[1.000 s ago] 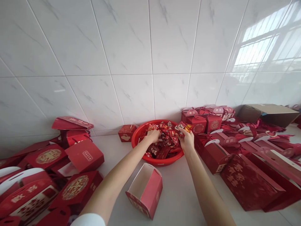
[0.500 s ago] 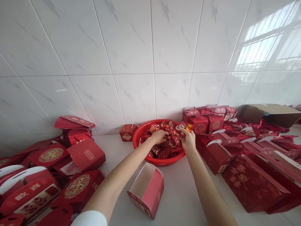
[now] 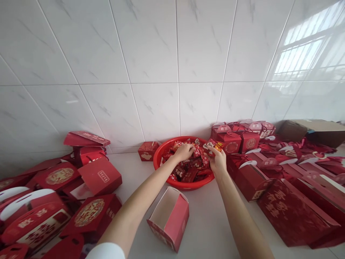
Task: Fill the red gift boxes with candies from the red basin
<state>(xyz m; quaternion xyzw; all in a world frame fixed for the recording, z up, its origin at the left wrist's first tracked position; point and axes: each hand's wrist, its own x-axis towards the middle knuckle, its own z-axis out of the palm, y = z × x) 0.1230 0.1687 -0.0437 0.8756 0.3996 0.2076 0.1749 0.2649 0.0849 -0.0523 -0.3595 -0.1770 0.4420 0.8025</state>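
A round red plastic basin (image 3: 189, 185) stands against the tiled wall, filled with wrapped candies (image 3: 190, 169) in mostly red wrappers. My left hand (image 3: 185, 151) reaches into it from the left, its fingers bent down and closed at a red wrapped candy. At the basin's right rim my right hand (image 3: 219, 161) is closed on several wrapped candies (image 3: 214, 145), one of them gold and red, held between thumb and fingers. In front of the basin an open red paper box (image 3: 169, 219) with a pale inside sits on the counter.
Red gift boxes (image 3: 101, 178) are heaped on the left. More red boxes (image 3: 229, 141) and folded cartons (image 3: 293, 208) crowd the right side. A small red box (image 3: 148, 151) sits left of the basin. A brown cardboard box (image 3: 315, 129) lies at the far right.
My left hand has shifted slightly up and right within the basin. My right hand keeps its hold on the candies at the rim. The view has moved slightly.
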